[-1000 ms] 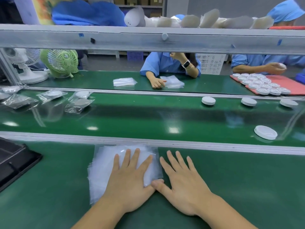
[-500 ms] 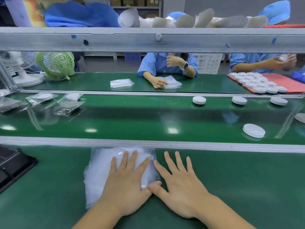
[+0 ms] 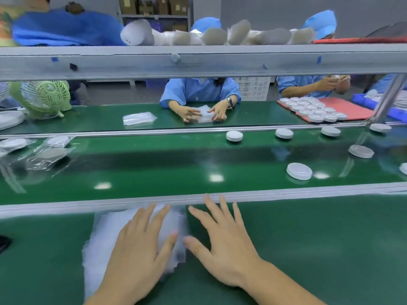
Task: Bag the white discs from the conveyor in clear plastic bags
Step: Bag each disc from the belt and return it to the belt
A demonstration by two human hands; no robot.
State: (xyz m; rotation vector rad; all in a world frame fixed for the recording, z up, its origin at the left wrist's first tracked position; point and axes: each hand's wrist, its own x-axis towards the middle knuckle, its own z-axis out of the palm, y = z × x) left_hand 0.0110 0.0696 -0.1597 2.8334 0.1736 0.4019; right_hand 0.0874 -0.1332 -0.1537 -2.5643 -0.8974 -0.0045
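The left hand [image 3: 136, 256] is pressing flat, grip wide, on the stack of clear bags [image 3: 103, 241] at the near left of the bench [image 3: 319, 249]. The right hand [image 3: 229, 249] is resting spread just beside it, holding nothing. The nearest white disc [image 3: 299, 171] is lying on the conveyor [image 3: 165, 170], farther right. Likely best: pin the stack and thumb up only the top bag.

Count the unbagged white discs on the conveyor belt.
7 white discs: four in the far row, one mid-belt on the right, one nearest the viewer, one cut off at the right frame edge. More may lie out of view.
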